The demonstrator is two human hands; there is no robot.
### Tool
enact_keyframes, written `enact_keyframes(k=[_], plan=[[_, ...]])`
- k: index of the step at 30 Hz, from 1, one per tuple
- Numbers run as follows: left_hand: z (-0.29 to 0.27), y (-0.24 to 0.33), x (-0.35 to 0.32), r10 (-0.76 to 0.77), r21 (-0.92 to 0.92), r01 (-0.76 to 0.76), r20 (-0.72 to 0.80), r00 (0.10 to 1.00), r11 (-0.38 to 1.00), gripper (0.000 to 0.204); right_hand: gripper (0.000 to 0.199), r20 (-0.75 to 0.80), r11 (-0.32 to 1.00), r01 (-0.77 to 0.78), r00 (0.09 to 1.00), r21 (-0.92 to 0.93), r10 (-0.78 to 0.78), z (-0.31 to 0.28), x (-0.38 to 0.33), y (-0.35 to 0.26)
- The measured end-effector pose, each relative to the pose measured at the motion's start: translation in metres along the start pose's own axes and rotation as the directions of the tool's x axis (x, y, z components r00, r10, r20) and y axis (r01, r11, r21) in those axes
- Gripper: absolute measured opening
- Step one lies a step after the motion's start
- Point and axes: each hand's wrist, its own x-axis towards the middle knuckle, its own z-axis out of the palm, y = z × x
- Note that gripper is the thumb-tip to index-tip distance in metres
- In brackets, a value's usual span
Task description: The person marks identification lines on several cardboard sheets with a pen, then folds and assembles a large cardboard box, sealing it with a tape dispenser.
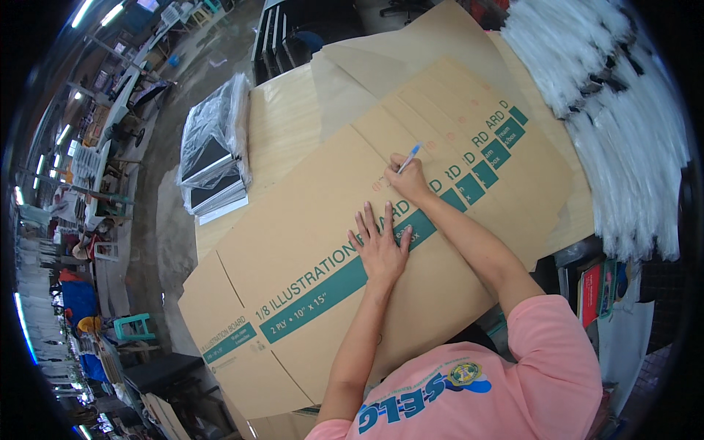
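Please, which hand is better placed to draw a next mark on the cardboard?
Probably the right hand: it holds the pen, pointed down toward the cardboard. The left hand lies spread flat on the cardboard and holds nothing.

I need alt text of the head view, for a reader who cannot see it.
A person's right hand holds a slim blue-and-white pen above layered flat, green-printed brown cardboard sheets; the left hand lies spread on them. Beneath is a pale wood-coloured table.
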Motion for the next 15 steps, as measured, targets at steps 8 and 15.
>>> enact_keyframes(k=[8, 15], plan=[[-0.003, 0.004, 0.001, 0.019, -0.011, -0.019, -0.006, 1.0, 1.0, 0.065, 0.025, -0.034, 0.999, 0.052, 0.998, -0.002, -0.052, -0.009, 0.003, 0.012], [-0.011, 0.027, 0.016, -0.05, -0.102, 0.058, 0.08, 0.996, 0.993, 0.064, 0.034, -0.096, 0.863, -0.276, 0.933, 0.423, 0.346, -0.056, 0.029, 0.015]])
